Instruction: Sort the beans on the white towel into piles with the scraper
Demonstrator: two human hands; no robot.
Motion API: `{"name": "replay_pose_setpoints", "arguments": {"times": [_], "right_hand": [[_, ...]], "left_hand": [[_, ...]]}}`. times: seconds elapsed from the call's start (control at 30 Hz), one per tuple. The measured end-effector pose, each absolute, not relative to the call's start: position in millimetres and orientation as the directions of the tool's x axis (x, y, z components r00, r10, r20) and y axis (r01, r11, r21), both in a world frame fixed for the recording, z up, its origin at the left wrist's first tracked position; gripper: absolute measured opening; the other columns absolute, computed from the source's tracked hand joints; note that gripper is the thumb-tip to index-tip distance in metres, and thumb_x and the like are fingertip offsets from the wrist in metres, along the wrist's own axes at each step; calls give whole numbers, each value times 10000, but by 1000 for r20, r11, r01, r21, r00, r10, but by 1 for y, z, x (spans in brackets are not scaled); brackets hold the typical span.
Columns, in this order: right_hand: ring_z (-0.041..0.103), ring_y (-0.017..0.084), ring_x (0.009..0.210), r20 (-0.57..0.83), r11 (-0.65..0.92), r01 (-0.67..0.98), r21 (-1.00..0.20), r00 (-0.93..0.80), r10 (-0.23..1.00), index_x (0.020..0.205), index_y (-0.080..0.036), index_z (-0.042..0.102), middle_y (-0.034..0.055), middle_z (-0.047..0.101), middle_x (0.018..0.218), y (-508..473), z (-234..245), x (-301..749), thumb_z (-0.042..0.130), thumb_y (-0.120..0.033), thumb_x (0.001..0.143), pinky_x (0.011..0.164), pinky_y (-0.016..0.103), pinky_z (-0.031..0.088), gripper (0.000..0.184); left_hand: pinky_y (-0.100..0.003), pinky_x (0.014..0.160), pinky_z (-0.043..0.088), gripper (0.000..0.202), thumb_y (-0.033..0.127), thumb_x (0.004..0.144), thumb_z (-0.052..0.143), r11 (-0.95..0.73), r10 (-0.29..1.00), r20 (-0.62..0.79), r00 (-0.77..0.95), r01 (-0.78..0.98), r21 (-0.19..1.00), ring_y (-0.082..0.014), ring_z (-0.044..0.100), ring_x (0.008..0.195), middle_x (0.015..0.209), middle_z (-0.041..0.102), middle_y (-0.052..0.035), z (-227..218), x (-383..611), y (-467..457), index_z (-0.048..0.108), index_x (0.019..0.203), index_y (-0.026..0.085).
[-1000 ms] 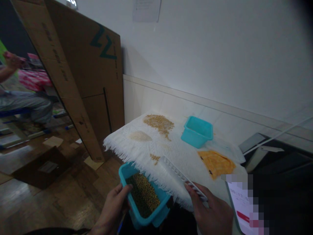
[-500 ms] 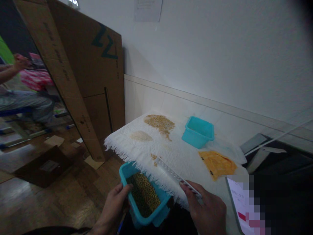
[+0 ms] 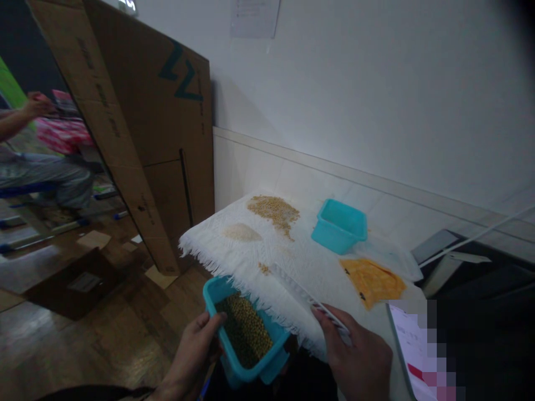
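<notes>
My left hand (image 3: 200, 340) grips the left rim of a turquoise plastic tub (image 3: 279, 345), thumb over the edge. Inside lie yellow soybeans (image 3: 252, 323) beside darker green beans (image 3: 238, 342). The tub sits under the fringed edge of a white cloth (image 3: 309, 267). My right hand (image 3: 355, 351) is closed on a long, thin white strip (image 3: 301, 289) with a row of dark marks or holes, its far end down at the cloth. A few soybeans (image 3: 263, 268) lie just left of that end. Farther back are a soybean pile (image 3: 273, 211) and a pale grain heap (image 3: 241, 232).
Another turquoise tub (image 3: 340, 223) stands near the wall, beside a clear lid (image 3: 397, 256). An orange cloth bag (image 3: 373, 280) and a phone (image 3: 407, 340) lie to the right. A tall cardboard box (image 3: 167, 128) rises at left. Beyond it, another person (image 3: 37, 122) sits.
My right hand and the white strip have shifted slightly right. Fewer loose soybeans show by the strip's tip at the cloth's edge. My left hand still holds the tub.
</notes>
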State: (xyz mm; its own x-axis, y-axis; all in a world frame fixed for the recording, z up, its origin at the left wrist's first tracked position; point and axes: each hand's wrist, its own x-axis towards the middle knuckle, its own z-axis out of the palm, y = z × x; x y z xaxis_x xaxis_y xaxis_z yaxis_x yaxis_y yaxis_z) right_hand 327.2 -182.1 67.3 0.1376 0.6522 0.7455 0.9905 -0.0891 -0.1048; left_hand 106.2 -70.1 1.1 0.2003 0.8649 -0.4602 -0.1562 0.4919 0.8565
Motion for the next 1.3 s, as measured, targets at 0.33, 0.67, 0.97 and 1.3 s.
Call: {"name": "replay_pose_setpoints", "arguments": {"times": [0.33,0.67,0.97,1.3], "right_hand": [[728,161,539,707,-120,991,-63,129,695,838,-251,801,13,791,773,-186,56,337,421,-400,1016,574,225,578,445],[716,164,512,674,-133,979,-151,201,711,850,-247,803,9,787,746,-189,56,333,444,-446,1001,567,222,583,437],[727,167,533,722,-102,981,-163,189,665,783,-224,802,34,783,722,-172,62,323,373,-444,1024,567,224,581,539],[739,181,558,636,-119,935,-334,316,704,787,-250,797,6,779,698,-163,69,322,428,-523,988,547,221,586,501]], "left_hand": [[-192,356,219,363,458,564,803,487,869,-451,202,-194,851,-47,318,345,385,429,81,7,107,-70,567,499,190],[-196,402,332,331,448,578,809,508,858,-471,207,-196,839,-77,430,404,458,511,59,4,106,-72,620,572,176],[-195,366,251,338,437,576,791,488,868,-448,216,-192,852,-61,354,367,409,450,71,11,108,-71,573,502,189],[-198,392,309,334,440,570,801,493,866,-456,205,-201,846,-70,402,389,439,494,58,11,106,-71,595,525,181]]}}
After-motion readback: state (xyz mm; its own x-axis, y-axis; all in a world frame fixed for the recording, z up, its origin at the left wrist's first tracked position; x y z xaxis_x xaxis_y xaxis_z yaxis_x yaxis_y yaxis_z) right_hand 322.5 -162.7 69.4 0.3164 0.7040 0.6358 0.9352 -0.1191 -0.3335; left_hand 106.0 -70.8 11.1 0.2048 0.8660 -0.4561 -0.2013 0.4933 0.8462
